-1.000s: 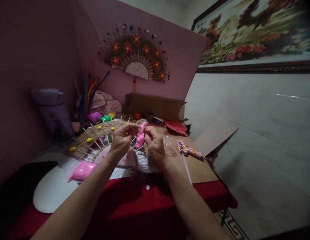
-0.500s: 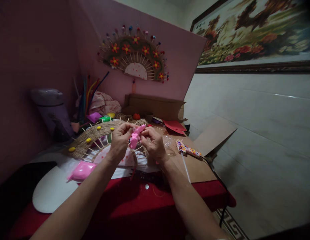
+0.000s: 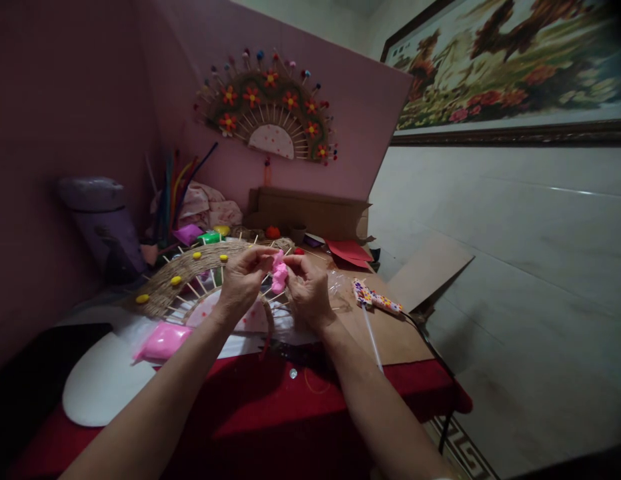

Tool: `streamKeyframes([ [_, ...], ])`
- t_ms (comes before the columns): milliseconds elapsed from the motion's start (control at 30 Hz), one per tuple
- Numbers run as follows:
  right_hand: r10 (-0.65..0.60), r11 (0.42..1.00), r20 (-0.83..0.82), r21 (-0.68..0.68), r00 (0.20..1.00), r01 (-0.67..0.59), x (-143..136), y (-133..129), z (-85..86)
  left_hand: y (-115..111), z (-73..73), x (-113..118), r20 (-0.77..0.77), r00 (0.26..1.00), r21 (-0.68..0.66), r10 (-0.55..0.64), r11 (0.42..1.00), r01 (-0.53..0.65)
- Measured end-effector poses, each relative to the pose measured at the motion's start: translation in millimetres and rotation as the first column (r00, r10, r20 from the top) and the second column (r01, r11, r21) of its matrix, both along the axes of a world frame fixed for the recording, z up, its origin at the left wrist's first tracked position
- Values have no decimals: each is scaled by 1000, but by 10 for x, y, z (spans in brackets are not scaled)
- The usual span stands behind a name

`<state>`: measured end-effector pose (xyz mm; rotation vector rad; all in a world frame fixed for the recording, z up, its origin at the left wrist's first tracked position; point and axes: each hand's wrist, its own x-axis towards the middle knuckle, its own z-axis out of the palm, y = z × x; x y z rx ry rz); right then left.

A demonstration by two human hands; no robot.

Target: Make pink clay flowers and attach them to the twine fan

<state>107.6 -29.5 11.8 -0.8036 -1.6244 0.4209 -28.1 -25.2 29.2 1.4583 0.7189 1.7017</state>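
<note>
Kneading stage: left hand (image 3: 243, 280) and right hand (image 3: 307, 287) both pinching pink clay (image 3: 279, 273), held up between them above the fan (image 3: 200, 277) on the counter (image 3: 310, 400). Next, probably, gentle even pulling to shape.

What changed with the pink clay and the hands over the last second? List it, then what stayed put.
The pink clay went from a long strip hanging between the fingers to a shorter, bunched lump. Left hand and right hand kept pinching it from both sides and drew slightly closer. The woven fan, pink packet and beaded stick stayed where they were.
</note>
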Motion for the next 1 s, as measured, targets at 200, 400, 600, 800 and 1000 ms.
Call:
streamKeyframes([
  [200, -29, 998, 111, 51, 993, 23, 41, 29, 16, 7, -13, -13, -159, 978, 154, 139, 981, -114],
  [400, -120, 983, 165, 160, 979, 93, 50, 17, 23, 23, -31, -47, -264, 930, 257, 258, 948, -190],
  [600, -164, 974, 165, 184, 973, 133, 39, 30, -7, 64, -86, -75, -442, 787, 437, 431, 870, -230],
  [800, -132, 983, 174, 150, 976, 106, 35, 53, -14, 46, -64, -70, -438, 818, 340, 373, 911, -234],
  [1000, -100, 988, 200, 133, 975, 74, 18, 59, -20, 41, -32, -31, -21, 997, -234, -71, 970, 64],
])
